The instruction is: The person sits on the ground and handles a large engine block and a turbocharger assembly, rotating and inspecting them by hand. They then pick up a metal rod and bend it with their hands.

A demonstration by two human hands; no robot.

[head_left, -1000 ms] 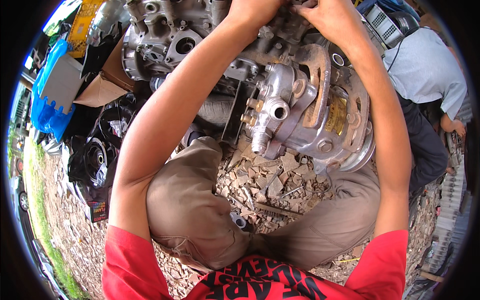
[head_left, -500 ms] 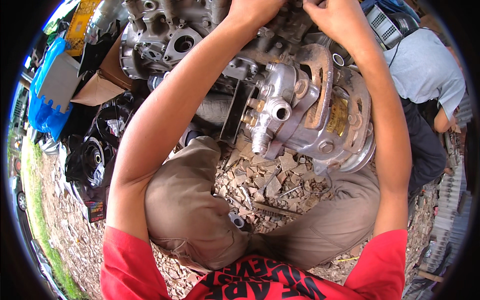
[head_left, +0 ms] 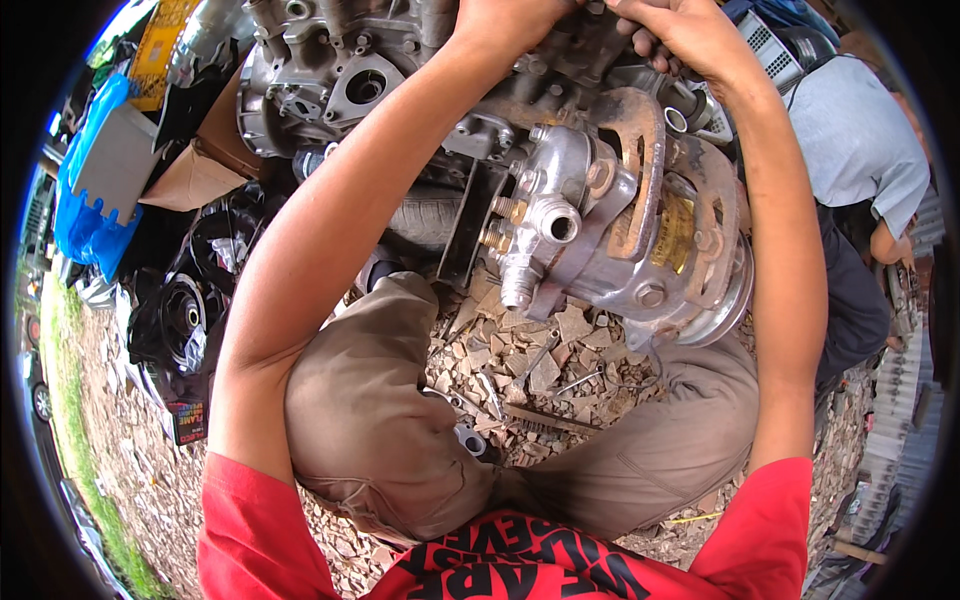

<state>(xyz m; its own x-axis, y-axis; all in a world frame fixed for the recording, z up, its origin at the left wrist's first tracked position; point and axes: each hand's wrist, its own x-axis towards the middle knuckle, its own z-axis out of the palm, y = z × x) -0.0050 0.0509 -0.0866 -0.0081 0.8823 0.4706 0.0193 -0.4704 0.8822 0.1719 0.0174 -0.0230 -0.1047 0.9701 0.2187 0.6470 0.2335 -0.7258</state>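
Broken stone covers the ground point(head_left: 150, 470) around the pump point(head_left: 590, 265), which we take as our landmark. One tire point(head_left: 420, 222) lies to the left of the pump, one yellow crate point(head_left: 157, 50) stands well apart at its upper left, and one co-worker point(head_left: 850, 135) bends down to its right. We have the pump between our two forearms point(head_left: 335, 200), just beyond our two legs point(head_left: 365, 400), and the engine point(head_left: 400, 90) lies farther out, up and left of the pump. Our left hand point(head_left: 515, 20) and our right hand point(head_left: 685, 30) are both above the pump, near the engine's upper part, where the view cuts off. Our right fingers point(head_left: 645, 42) are curled, but we cannot tell whether they pinch anything; our left fingers are mostly out of sight, so we cannot tell their state either. We judge the step in hand to be close two-handed work at the engine, and such a move calls for small, steady motions with our forearms kept off the pump. Counting on, we see one pump, one engine, two rusty slotted brackets point(head_left: 650, 200) on the pump, two brass fittings point(head_left: 508, 209) at its left side, and one dark bar point(head_left: 550, 418) below it, where what look like three slim tools point(head_left: 540, 365) also lie.
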